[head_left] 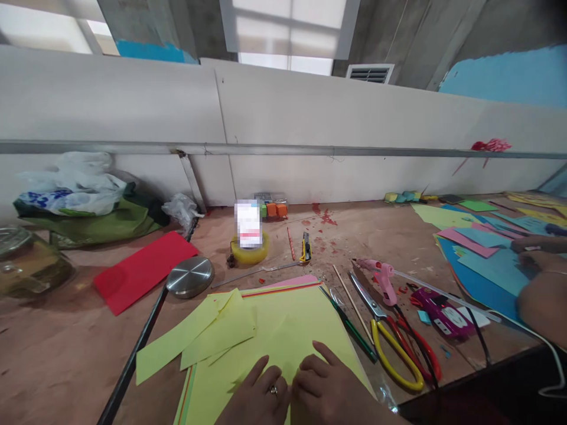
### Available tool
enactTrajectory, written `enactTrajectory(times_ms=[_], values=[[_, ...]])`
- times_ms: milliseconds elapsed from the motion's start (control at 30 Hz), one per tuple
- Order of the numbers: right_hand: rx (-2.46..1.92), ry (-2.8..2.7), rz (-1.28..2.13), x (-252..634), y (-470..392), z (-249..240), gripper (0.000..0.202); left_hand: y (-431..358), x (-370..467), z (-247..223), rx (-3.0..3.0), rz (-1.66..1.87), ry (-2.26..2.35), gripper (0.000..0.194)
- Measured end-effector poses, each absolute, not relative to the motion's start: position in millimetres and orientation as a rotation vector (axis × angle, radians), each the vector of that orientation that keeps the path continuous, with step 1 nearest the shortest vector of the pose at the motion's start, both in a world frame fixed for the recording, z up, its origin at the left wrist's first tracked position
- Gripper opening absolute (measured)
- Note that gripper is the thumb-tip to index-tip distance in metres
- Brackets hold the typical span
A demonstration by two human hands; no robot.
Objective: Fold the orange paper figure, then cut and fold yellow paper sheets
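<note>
My left hand (261, 392), with a ring on one finger, and my right hand (323, 383) are close together over the stack of yellow paper (274, 313) at the bottom centre. Both have curled fingers, their tips low between the hands; anything pinched there is too hidden to tell. Orange and green edges show under the top yellow sheet. Loose yellow pieces (177, 342) overlap the stack's left side. Right of the stack lie a green pen-like tool (354, 333), a thin stick (352, 298) and scissors with yellow and red handles (396, 348).
A pink glue gun (383, 277), a purple device (445, 313) and cables lie to the right. Another person's hand (543, 289) is over coloured papers at far right. Beyond the stack are tape (250, 254) and a cutter (306, 248); left, a metal disc (190, 276), red paper (142, 271) and glass jar (33, 265).
</note>
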State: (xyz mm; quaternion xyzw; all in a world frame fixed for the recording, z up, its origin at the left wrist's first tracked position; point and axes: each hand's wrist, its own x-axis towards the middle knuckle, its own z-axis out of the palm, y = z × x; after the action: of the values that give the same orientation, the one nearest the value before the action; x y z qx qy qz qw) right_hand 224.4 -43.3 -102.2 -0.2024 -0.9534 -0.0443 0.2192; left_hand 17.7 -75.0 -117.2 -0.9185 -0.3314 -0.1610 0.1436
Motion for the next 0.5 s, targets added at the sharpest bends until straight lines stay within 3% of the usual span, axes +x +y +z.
enactTrajectory(times_ms=[500], values=[[-0.465, -2.586, -0.165, 218.2, -44.6, -102.7, 0.022, -79.8, 17.1, -116.7, -2.614, -0.468, -0.963, 0.009]])
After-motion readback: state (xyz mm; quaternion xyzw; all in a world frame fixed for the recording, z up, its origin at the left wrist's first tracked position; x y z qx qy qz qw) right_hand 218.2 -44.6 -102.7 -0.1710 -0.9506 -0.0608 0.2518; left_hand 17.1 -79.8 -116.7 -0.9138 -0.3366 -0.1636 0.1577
